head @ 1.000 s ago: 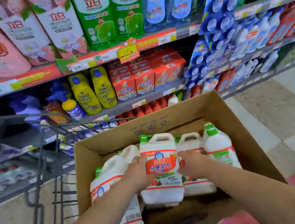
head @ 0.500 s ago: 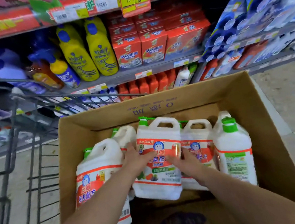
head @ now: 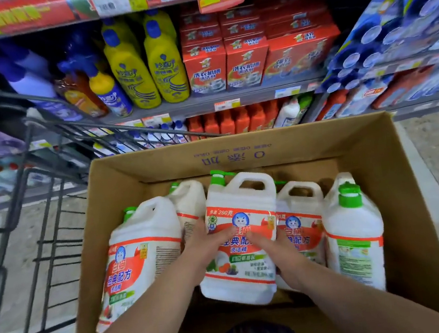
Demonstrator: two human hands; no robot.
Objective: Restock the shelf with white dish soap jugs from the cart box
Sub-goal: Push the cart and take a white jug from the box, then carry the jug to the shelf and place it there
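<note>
You're squeezing the jug (head: 244, 199) in the box (head: 237, 143) between your left hand (head: 206, 246) and right hand (head: 267, 246), thumbs lying on its label (head: 240, 219) and fingers curling round its sides, and it's looking heavy and slick, so the handle (head: 254, 174) above your fingertips is probably offering surer hold.

Standing in the box (head: 238, 150) in the cart (head: 20, 175) before the shelf (head: 254, 96): middle jug (head: 240, 202) held between left hand (head: 205, 244) and right hand (head: 266, 245), two jugs (head: 145, 244) on its left, two more jugs (head: 354, 235) on its right.
</note>
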